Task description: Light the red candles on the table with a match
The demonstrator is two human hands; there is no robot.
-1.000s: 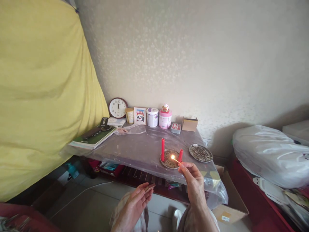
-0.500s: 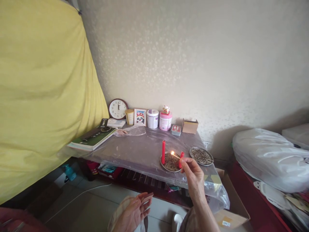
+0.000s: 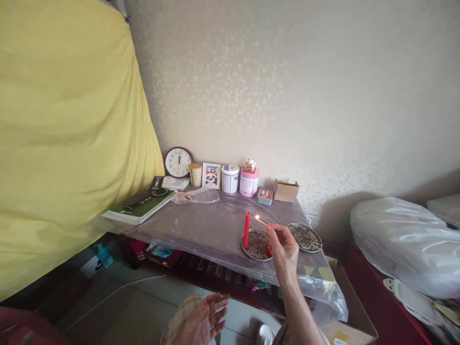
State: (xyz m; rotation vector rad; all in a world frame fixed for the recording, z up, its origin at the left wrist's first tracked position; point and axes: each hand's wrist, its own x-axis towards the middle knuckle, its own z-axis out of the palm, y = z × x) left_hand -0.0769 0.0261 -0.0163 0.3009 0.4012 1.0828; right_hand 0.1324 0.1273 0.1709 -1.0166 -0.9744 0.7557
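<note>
My right hand (image 3: 283, 247) pinches a burning match (image 3: 261, 221); its flame sits just right of the tip of a tall red candle (image 3: 246, 229). That candle stands upright on a round metal plate (image 3: 256, 244) near the table's front edge. A shorter red candle (image 3: 269, 249) on the same plate is mostly hidden behind my right hand. My left hand (image 3: 203, 320) is low by my lap, fingers curled round a small matchbox (image 3: 220, 300).
A plastic-covered low table (image 3: 201, 225) carries a second round plate (image 3: 305, 236), a clock (image 3: 178, 162), a framed picture (image 3: 211, 175), two tins (image 3: 239, 179), a small cardboard box (image 3: 286, 190) and books (image 3: 138, 206). Yellow fabric (image 3: 64, 143) hangs at left; a white plastic bag (image 3: 406, 239) lies at right.
My right hand has carried the lit match up and away from me, from beside the short candle towards the tall candle's tip. My left hand has dropped lower.
</note>
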